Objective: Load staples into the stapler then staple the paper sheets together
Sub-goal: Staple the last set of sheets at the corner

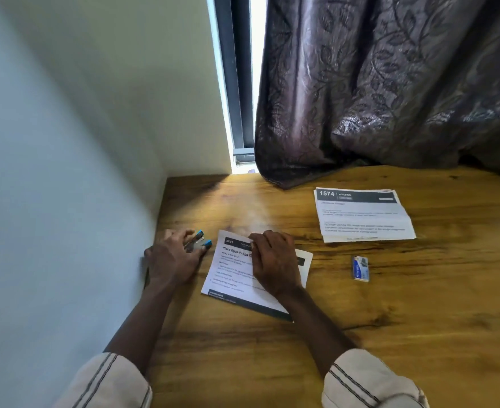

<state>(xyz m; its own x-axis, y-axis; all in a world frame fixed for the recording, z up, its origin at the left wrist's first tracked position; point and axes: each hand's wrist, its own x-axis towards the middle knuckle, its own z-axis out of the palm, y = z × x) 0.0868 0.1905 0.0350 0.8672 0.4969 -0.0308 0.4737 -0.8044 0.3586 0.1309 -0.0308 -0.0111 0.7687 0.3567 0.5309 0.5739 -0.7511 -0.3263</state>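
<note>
My left hand [171, 260] grips a small blue and metal stapler [199, 240] near the wall, its blue tips pointing right at the left edge of the paper sheets [234, 275]. These printed sheets lie tilted on the wooden table. My right hand [273, 262] rests on top of them, fingers curled and pressing at their upper part. A small blue and white staple box [360, 268] lies on the table to the right of the sheets, away from both hands.
A second stack of printed sheets [363, 214] lies at the back right. A dark patterned curtain [390, 83] hangs down onto the table's far edge. A white wall [66, 172] bounds the table [419, 319] on the left.
</note>
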